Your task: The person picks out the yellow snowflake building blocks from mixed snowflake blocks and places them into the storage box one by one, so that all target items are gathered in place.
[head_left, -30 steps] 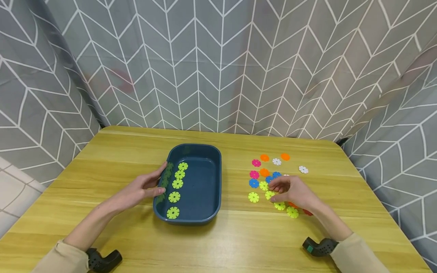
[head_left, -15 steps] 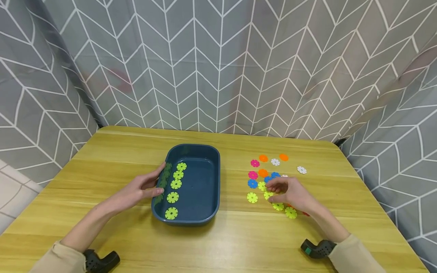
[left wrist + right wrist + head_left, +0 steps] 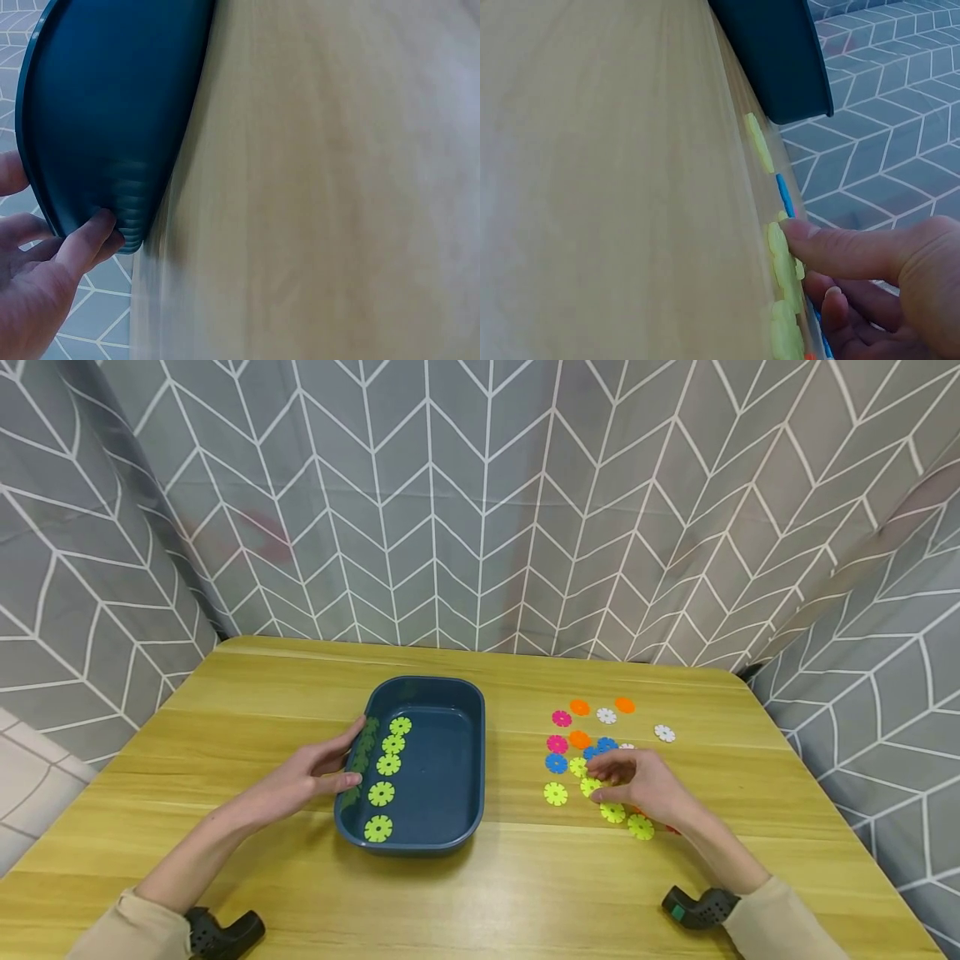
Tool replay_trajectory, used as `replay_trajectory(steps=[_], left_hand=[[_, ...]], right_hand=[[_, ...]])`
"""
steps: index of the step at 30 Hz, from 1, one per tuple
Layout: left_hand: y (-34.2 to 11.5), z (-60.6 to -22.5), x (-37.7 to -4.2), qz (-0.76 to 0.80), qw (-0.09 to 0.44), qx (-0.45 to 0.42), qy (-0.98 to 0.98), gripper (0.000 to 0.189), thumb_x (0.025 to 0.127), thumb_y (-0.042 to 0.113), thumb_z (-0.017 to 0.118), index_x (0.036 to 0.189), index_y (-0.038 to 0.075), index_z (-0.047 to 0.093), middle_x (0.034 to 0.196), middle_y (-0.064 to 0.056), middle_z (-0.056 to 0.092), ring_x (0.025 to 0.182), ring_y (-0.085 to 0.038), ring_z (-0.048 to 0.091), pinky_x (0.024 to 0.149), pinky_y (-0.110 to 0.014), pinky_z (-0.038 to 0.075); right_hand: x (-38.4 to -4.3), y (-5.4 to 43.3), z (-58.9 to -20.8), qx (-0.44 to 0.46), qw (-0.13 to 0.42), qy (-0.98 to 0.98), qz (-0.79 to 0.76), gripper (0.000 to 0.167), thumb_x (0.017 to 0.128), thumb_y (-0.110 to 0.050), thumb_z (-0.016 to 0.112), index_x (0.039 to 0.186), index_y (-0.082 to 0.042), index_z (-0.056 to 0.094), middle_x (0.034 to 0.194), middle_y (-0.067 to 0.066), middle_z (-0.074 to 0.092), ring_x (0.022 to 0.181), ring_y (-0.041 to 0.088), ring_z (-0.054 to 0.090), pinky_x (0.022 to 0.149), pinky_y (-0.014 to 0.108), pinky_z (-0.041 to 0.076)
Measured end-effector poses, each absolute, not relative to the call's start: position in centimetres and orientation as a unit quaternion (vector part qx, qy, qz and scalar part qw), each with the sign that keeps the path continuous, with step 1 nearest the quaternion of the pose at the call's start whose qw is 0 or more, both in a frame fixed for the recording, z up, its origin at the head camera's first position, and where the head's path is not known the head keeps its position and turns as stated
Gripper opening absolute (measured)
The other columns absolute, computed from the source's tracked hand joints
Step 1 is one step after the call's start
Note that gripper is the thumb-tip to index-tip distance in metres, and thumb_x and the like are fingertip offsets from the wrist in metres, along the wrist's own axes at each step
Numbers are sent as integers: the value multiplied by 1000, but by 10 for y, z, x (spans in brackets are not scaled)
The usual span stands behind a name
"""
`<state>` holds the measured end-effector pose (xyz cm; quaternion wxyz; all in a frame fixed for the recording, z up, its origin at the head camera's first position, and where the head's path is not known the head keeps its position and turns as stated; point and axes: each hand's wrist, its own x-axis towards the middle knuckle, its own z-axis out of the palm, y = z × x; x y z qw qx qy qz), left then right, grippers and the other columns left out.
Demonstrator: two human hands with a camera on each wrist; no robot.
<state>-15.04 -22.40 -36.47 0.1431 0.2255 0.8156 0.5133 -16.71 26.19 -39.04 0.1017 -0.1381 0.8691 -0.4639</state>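
Note:
A dark blue rectangular basin (image 3: 442, 760) stands left of centre in the head view. Along its left side inside lies a column of several yellow-green notched plastic discs (image 3: 381, 793). My left hand (image 3: 307, 775) holds the basin's left rim, with fingers against the outer wall (image 3: 97, 112) in the left wrist view. Over the loose discs at the right is my right hand (image 3: 637, 785), its thumb and bent fingers apart. A yellow disc (image 3: 590, 787) lies between them. In the right wrist view the thumb (image 3: 832, 247) is close to yellow discs (image 3: 784, 270); contact is unclear.
Pink (image 3: 557, 744), orange (image 3: 580, 707), blue (image 3: 556, 763) and white discs (image 3: 664, 733) are scattered behind and around the right hand. A patterned grey curtain (image 3: 480, 510) hangs behind the wooden table (image 3: 480, 910). Each wrist wears a black device (image 3: 701, 907).
Both hands, the basin and the discs keep nearly the same places. The whole head view shifts by only a few pixels.

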Motion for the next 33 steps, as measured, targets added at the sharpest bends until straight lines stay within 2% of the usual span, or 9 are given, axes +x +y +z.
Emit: replay_trajectory(steps=[9, 22, 33], left_hand=[[-224, -364, -151, 514, 144, 225, 815, 79, 100, 14, 60, 159, -1, 10, 164, -27, 5, 146, -50, 21, 98, -6, 35], [-224, -365, -151, 516, 147, 223, 814, 79, 100, 15, 59, 159, -1, 10, 164, -27, 5, 146, -50, 20, 98, -6, 34], [-225, -364, -151, 509, 144, 227, 818, 79, 100, 15, 59, 159, -1, 10, 164, -28, 6, 146, -49, 22, 98, -6, 35]], right_hand=[[-167, 262, -390, -128, 87, 880, -449, 35, 77, -13, 86, 109, -5, 73, 104, 8, 73, 86, 21, 63, 73, 23, 54], [-168, 260, -392, -133, 86, 877, -454, 36, 79, -9, 83, 112, -3, 72, 105, 9, 73, 86, 22, 62, 73, 23, 54], [-167, 260, -393, -138, 78, 875, -458, 38, 80, -9, 83, 115, -3, 69, 108, 10, 69, 90, 23, 62, 78, 23, 54]])
